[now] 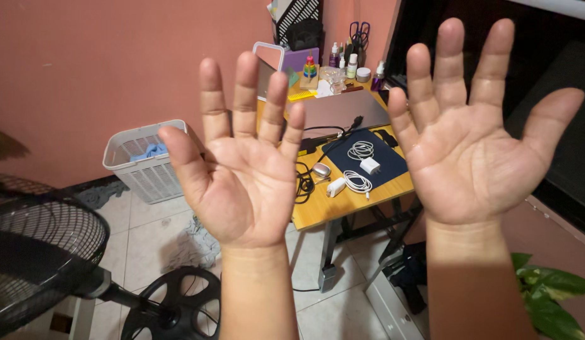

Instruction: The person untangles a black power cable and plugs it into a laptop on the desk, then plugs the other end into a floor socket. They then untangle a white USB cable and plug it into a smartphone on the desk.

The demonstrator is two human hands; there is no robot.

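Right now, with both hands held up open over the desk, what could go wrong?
The left hand and right hand, both empty, hide much of the wooden desk, so reaching down blind may snag the white charger cables or knock the small bottles at the back. The black fan stands close on the left.

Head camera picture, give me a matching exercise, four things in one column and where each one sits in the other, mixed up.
Things:
1. white laundry basket
2. black fan
3. white charger with coiled cable
4. green plant

Places:
A. bottom right corner, beside the right forearm
B. on the floor against the pink wall
C. on the dark mat on the wooden desk
D. lower left, on the tiled floor

Pairs: 1-B, 2-D, 3-C, 4-A
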